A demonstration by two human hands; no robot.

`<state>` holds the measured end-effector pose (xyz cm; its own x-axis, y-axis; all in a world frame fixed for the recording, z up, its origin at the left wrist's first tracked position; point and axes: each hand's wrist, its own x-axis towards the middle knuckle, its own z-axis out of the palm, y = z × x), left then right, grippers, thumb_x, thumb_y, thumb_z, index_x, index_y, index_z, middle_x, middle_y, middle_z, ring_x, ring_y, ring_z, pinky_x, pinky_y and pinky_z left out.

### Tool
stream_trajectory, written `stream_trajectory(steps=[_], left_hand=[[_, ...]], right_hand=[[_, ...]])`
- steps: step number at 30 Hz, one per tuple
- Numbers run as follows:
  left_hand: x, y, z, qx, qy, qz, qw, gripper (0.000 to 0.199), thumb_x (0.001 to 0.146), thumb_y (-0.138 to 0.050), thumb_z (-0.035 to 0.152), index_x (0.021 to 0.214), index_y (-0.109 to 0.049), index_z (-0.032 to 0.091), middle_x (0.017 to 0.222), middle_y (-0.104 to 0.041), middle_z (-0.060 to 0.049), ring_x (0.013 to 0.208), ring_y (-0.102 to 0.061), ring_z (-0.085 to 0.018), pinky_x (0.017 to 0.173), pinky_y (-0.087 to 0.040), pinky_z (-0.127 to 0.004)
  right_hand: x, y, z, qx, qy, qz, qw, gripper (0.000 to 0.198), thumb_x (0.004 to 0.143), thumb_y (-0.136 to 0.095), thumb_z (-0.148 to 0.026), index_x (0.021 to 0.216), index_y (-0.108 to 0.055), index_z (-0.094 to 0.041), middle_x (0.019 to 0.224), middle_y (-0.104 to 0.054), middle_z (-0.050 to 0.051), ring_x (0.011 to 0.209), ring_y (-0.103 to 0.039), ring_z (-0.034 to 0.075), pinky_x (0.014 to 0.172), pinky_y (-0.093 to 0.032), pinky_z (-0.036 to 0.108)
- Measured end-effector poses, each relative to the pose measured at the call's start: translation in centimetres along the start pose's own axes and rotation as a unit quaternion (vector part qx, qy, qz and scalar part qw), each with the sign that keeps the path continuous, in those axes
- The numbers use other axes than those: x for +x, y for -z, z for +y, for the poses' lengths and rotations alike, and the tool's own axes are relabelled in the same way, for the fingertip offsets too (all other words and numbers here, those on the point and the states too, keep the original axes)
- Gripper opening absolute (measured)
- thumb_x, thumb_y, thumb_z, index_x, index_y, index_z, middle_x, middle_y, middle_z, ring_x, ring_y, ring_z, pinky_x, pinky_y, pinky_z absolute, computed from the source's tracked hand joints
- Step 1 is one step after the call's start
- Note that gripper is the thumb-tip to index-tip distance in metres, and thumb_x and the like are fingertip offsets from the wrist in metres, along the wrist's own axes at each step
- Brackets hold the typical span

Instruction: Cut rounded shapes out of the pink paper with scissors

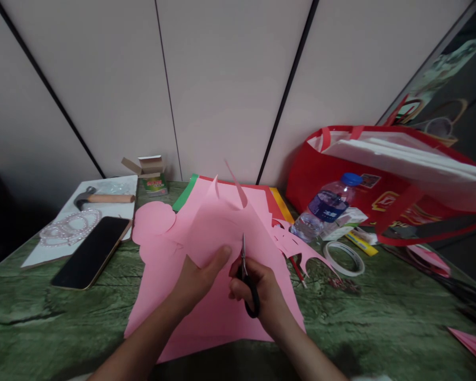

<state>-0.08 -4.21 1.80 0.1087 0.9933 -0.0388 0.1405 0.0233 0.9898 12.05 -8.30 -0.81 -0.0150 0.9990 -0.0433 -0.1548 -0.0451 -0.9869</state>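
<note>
My left hand [200, 278] grips a piece of pink paper [210, 233] by its lower edge, thumb on top. The piece is held up, and a thin cut strip [238, 188] curls away at its top right. My right hand [257, 291] is closed around black-handled scissors [244, 264], whose blades point away from me at the paper's right edge. Whether the blades are fully closed is hard to make out. Under both hands lies a stack of pink sheets [222, 323]. Rounded pink cut-outs [154, 219] rest at its left side.
On the left are a black phone [91, 254], a bead string [71, 227], a hammer [107, 198] and an opened small box [153, 174]. To the right are pink scraps [297, 246], a tape roll [344, 259], a water bottle [325, 206] and a red bag [301, 169].
</note>
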Motion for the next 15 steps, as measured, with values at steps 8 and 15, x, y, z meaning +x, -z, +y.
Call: stream_trajectory(steps=[8, 15], left_hand=[[-0.7, -0.2, 0.8, 0.003, 0.003, -0.017, 1.000, 0.016, 0.073, -0.055, 0.031, 0.067, -0.057, 0.016, 0.060, -0.060, 0.001, 0.059, -0.057, -0.014, 0.054, -0.046, -0.023], [-0.7, -0.1, 1.0, 0.030, -0.007, -0.009, 0.999, 0.017, 0.070, -0.057, 0.030, 0.059, -0.053, 0.017, 0.052, -0.055, 0.003, 0.051, -0.053, -0.013, 0.049, -0.042, -0.023]], right_hand=[[0.3, 0.1, 0.5, 0.025, 0.019, 0.007, 0.999, 0.024, 0.059, -0.072, -0.029, 0.066, -0.054, -0.016, 0.056, -0.053, -0.003, 0.050, -0.042, 0.010, 0.048, -0.033, 0.023], [0.4, 0.8, 0.6, -0.009, 0.022, -0.003, 1.000, 0.025, 0.058, -0.072, -0.032, 0.068, -0.056, -0.017, 0.057, -0.046, -0.004, 0.051, -0.038, 0.009, 0.046, -0.030, 0.022]])
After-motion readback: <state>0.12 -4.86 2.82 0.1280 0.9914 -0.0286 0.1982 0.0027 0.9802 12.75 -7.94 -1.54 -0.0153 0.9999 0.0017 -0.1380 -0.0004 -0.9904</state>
